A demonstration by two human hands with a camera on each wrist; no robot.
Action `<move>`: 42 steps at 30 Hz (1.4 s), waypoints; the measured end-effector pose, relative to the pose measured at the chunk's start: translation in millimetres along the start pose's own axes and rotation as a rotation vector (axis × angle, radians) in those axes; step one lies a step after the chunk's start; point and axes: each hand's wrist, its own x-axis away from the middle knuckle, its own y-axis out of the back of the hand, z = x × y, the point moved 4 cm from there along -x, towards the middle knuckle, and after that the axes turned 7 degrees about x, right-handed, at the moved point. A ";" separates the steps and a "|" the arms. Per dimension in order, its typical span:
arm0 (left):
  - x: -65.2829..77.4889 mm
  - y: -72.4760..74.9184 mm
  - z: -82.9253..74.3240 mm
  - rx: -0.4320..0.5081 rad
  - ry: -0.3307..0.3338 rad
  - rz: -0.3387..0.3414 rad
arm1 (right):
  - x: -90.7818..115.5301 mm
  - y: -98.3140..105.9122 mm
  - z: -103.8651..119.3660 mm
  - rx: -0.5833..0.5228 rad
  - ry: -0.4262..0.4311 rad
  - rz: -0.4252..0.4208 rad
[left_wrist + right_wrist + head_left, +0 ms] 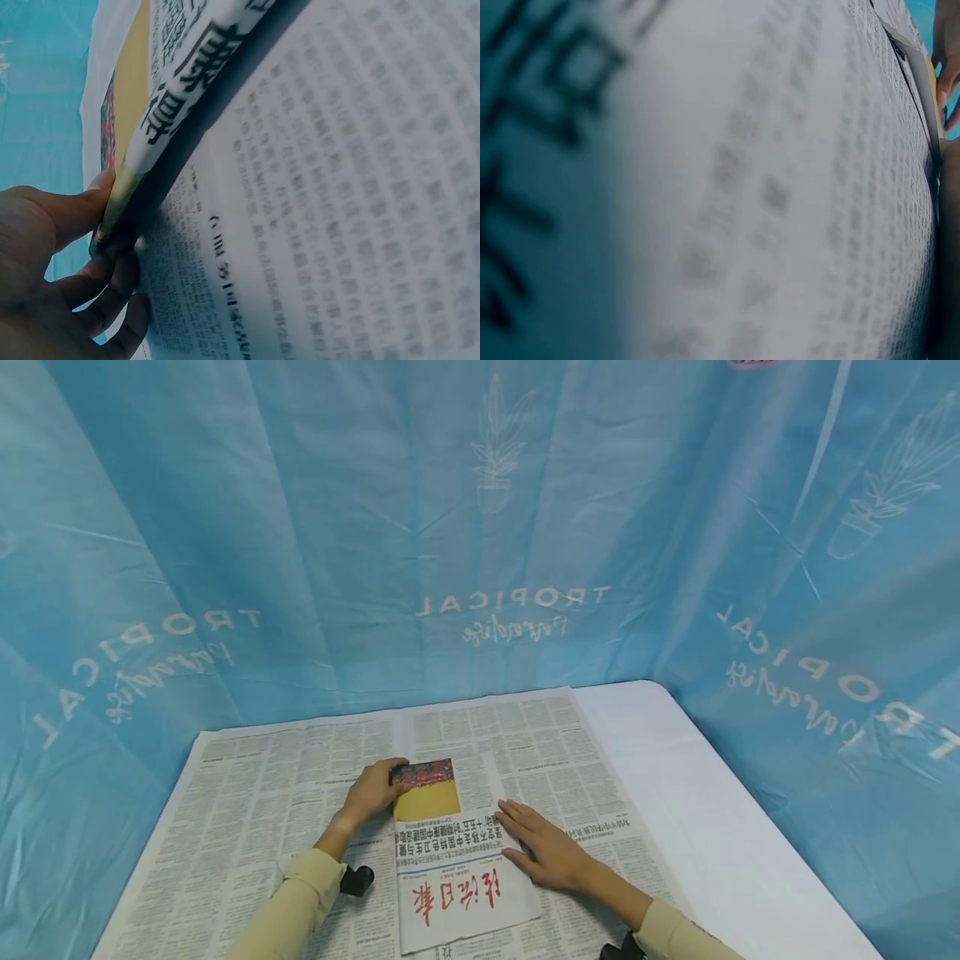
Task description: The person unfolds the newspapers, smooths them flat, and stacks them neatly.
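Observation:
A book (426, 800) with a yellow cover and a dark red-patterned band lies on spread newspaper. A folded newspaper sheet (468, 906) with large red characters covers its nearer part. My left hand (372, 791) pinches the book's far left corner; in the left wrist view the thumb is on top of the yellow cover (132, 71) and the fingers are curled beneath. My right hand (551, 850) rests on the right side of the folded sheet, its fingers extended. Newsprint (780, 195) fills most of the right wrist view, blurred up close.
Large newspaper sheets (300, 802) cover much of the white table (720, 827), whose right part shows bare. A blue curtain (375, 527) with printed plants and lettering hangs behind and on both sides. Black wrist devices (357, 881) sit by the sleeves.

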 end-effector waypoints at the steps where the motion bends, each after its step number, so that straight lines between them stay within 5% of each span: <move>1: 0.0 -0.1 -0.5 -0.004 -0.006 -0.013 | 0.0 0.3 0.0 -0.003 -0.001 -0.001; 19: 1.4 -3.9 -5.1 -0.066 -0.075 -0.143 | -0.8 -0.9 1.6 -0.028 -0.026 0.039; 27: 2.1 -4.9 -13.0 -0.310 -0.156 -0.238 | -2.0 1.1 1.3 -0.018 -0.012 0.023; 35: -8.7 -10.4 -13.8 -0.043 -0.098 -0.043 | -1.9 2.8 1.1 -0.023 -0.023 0.021; 42: -10.0 -9.8 -8.5 0.014 -0.060 -0.019 | -4.6 6.0 -5.9 -0.233 -0.059 0.112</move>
